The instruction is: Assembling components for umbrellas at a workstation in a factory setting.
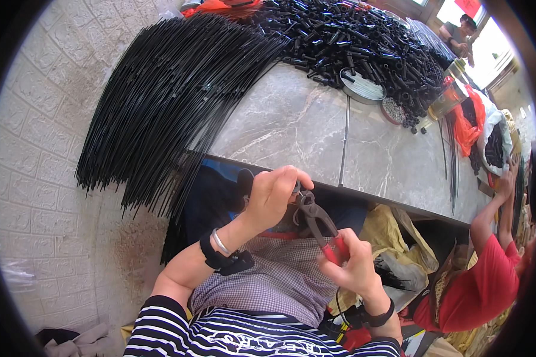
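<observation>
Above my lap, near the front edge of the grey marble-patterned table, my right hand is closed round the red handles of end-cutting pincers. Their dark jaws point up and left, to the fingertips of my left hand. That hand is closed on a small black part, mostly hidden by the fingers; a dark rounded end shows on the hand's other side. Whether the jaws grip the part I cannot tell.
Long thin black rods lie heaped at the left, overhanging the table edge. Short black tubular pieces pile at the back, beside a round tin of white sticks and a dish of small bits. A person in red works at right.
</observation>
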Demonstrator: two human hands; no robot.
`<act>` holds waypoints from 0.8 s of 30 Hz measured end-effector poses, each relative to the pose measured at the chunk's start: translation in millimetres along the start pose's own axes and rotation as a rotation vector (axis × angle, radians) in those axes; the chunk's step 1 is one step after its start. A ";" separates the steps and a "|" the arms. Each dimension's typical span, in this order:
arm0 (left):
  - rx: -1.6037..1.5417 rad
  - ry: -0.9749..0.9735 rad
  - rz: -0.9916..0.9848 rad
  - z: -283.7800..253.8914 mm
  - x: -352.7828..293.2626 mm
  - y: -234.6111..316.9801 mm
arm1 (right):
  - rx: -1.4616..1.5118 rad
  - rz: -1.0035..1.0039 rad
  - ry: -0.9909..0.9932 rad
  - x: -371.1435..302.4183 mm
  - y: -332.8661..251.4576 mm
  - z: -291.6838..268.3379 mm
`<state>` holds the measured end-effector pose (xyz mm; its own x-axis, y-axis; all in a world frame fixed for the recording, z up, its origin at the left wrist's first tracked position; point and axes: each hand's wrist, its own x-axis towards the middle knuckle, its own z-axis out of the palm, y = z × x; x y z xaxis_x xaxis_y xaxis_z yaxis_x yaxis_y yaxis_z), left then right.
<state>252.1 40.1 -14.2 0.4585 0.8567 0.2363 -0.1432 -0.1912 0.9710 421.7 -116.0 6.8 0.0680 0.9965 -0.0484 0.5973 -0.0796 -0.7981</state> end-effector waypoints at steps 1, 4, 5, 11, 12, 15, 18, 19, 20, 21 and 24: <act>0.001 0.001 0.000 -0.4 0.1 -1.1 | 0.102 -0.007 -0.105 2.5 0.8 -1.7; -0.010 0.031 -0.030 -1.7 0.3 -6.4 | -0.103 -0.147 0.104 7.3 -10.3 -1.1; -0.008 0.053 -0.028 -1.3 -1.1 -7.8 | -0.263 -0.135 0.279 5.5 -13.6 -0.4; -0.050 0.026 -0.030 0.2 -3.5 -11.0 | 0.241 0.094 -0.219 -7.0 -13.4 1.7; -0.043 0.026 -0.020 -0.4 -4.6 -11.8 | 0.026 0.032 -0.046 -6.7 -12.7 6.4; -0.078 0.039 -0.056 -0.2 -2.3 -8.3 | -0.220 -0.101 0.176 -5.3 -7.5 8.0; -0.087 0.036 -0.077 2.6 0.1 -4.6 | 0.033 -0.084 0.049 -3.6 -9.5 0.3; -0.088 0.037 -0.075 2.5 0.4 -5.0 | 0.200 -0.061 -0.063 -4.1 -1.7 -0.9; -0.097 0.039 -0.072 1.5 0.0 -6.5 | 0.370 -0.037 -0.176 -3.5 1.2 -0.6; -0.106 0.042 -0.068 0.5 -0.3 -7.3 | 0.372 -0.037 -0.176 -3.2 0.0 0.1; -0.147 0.022 -0.115 -2.0 0.1 -5.7 | 0.814 0.216 -0.290 -1.6 -8.5 -1.3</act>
<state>251.2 42.2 -19.8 0.4602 0.8795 0.1212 -0.2183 -0.0203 0.9757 417.5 -116.9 14.4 -0.1576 0.9379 -0.3089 -0.1655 -0.3335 -0.9281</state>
